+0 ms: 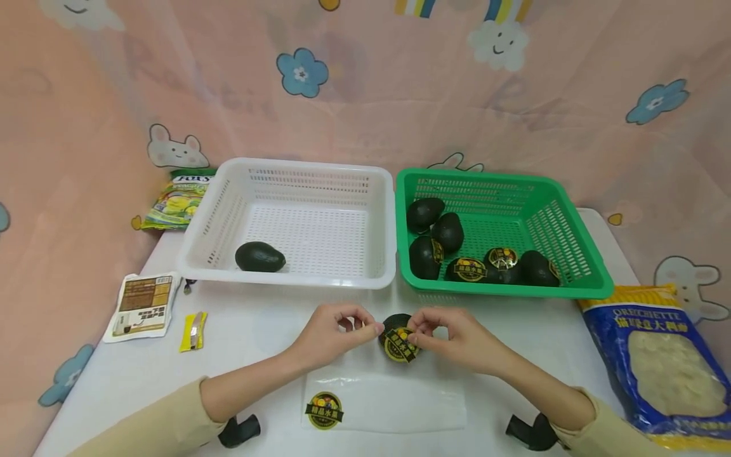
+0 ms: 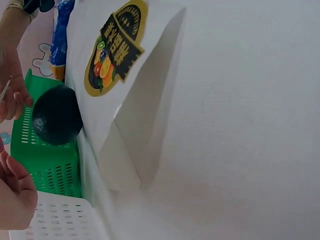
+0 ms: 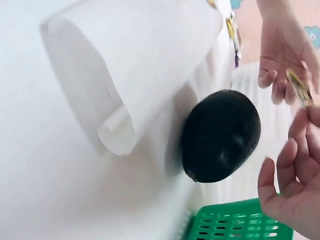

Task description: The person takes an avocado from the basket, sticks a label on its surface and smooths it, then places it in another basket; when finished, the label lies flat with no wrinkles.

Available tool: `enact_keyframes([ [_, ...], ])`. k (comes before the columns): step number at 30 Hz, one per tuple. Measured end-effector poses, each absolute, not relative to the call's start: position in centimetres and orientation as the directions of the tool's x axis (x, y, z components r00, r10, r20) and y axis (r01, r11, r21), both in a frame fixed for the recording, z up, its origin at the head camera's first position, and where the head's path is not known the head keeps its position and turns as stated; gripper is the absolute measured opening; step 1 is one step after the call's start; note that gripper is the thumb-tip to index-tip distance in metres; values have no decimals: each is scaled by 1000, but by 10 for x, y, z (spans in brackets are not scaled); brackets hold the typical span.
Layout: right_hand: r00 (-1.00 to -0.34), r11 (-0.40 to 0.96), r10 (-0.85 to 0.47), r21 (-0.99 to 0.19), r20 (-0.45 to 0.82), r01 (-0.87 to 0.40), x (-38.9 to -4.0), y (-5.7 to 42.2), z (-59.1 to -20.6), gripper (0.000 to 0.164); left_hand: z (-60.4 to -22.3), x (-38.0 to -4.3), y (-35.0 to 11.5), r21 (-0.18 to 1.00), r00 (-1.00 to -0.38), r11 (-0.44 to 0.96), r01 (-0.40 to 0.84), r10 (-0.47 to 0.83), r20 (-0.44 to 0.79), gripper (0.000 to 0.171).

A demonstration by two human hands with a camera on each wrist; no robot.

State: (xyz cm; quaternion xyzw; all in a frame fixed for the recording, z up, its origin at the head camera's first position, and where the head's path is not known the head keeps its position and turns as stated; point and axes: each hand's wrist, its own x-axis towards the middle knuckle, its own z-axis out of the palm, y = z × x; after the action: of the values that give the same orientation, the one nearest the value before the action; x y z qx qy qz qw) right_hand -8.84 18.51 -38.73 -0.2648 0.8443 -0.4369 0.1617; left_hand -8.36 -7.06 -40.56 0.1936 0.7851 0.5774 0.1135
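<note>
My right hand [image 1: 457, 339] pinches a round black-and-gold sticker [image 1: 401, 346] by its edge. In the right wrist view the sticker [image 3: 300, 87] appears nearly edge-on, raised off the table. Behind it in the head view, a dark avocado [image 1: 394, 322] lies on the white table; the right wrist view shows the avocado [image 3: 220, 137] bare on its near side. My left hand [image 1: 339, 333] hovers just left of the avocado with loosely bent fingers, apart from the sticker and holding nothing. A whitish backing sheet [image 1: 400, 406] in front bears another sticker [image 1: 324, 410], its edge curling up.
A white basket [image 1: 320, 279] with one avocado [image 1: 259, 257] stands at the back, beside a green basket [image 1: 508, 290] with several avocados, some stickered. Snack packets [image 1: 145, 308] lie left, a pasta bag [image 1: 668, 374] right. Black straps [image 1: 240, 431] are near my forearms.
</note>
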Motion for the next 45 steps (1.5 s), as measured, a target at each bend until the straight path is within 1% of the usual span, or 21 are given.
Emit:
enact_keyframes([
  [4, -765, 437, -644, -819, 3, -371, -88, 184, -387, 8, -405, -85, -67, 913, -857, 275, 300, 498, 132, 7],
  [5, -767, 435, -642, -819, 9, -373, -88, 184, -386, 8, -404, -85, -66, 907, -848, 271, 321, 509, 147, 7],
  [7, -794, 450, -608, -823, 0, -345, -88, 183, -385, 5, -404, -85, -65, 909, -846, 262, 323, 511, 153, 5],
  [8, -813, 460, -583, -828, -8, -321, -88, 183, -386, 7, -404, -85, -65, 918, -857, 262, 297, 497, 136, 6],
  [9, -833, 470, -553, -832, -17, -294, -88, 183, -386, 10, -404, -85, -64, 936, -874, 251, 246, 476, 102, 6],
  [11, -870, 479, -492, -843, -28, -244, -88, 183, -387, 12, -404, -84, -63, 966, -908, 233, 111, 420, 3, 9],
  [14, -905, 477, -424, -857, -29, -196, -87, 184, -390, 9, -405, -85, -62, 979, -925, 198, -47, 362, -117, 14],
  [16, -914, 480, -404, -856, -19, -195, -86, 186, -393, 6, -407, -86, -60, 975, -926, 198, -96, 343, -161, 16],
  [18, -921, 502, -390, -840, -10, -204, -85, 188, -396, 8, -410, -87, -58, 968, -927, 232, -95, 334, -171, 16],
  [23, -927, 617, -376, -747, -3, -248, -85, 192, -405, 17, -420, -92, -50, 922, -927, 386, 9, 350, -137, 13],
  [27, -930, 680, -365, -695, -44, -234, -87, 194, -413, 23, -424, -96, -44, 879, -920, 468, 95, 377, -102, 11],
  [29, -939, 698, -341, -680, -38, -226, -88, 194, -417, 27, -424, -97, -44, 854, -920, 505, 126, 381, -90, 14],
  [31, -944, 682, -331, -693, -11, -231, -89, 195, -420, 28, -424, -99, -45, 830, -915, 524, 192, 401, -41, 16],
  [32, -940, 657, -341, -708, 26, -258, -90, 196, -422, 27, -424, -99, -45, 816, -907, 524, 244, 422, 1, 16],
  [35, -900, 568, -407, -729, 154, -381, -92, 197, -427, 19, -426, -101, -46, 739, -843, 503, 448, 512, 162, 10],
  [37, -861, 506, -461, -733, 215, -454, -93, 196, -430, 16, -428, -102, -46, 679, -790, 484, 551, 565, 238, 21],
  [38, -847, 490, -478, -729, 233, -478, -94, 196, -431, 17, -429, -102, -46, 652, -773, 488, 580, 582, 253, 27],
  [39, -842, 486, -488, -729, 232, -482, -95, 196, -431, 18, -429, -102, -46, 635, -768, 497, 592, 588, 255, 32],
  [42, -842, 490, -501, -737, 199, -466, -98, 195, -432, 20, -431, -102, -45, 629, -787, 533, 566, 576, 220, 38],
  [45, -859, 510, -494, -756, 134, -411, -99, 196, -432, 17, -435, -102, -45, 649, -802, 536, 540, 561, 204, 37],
])
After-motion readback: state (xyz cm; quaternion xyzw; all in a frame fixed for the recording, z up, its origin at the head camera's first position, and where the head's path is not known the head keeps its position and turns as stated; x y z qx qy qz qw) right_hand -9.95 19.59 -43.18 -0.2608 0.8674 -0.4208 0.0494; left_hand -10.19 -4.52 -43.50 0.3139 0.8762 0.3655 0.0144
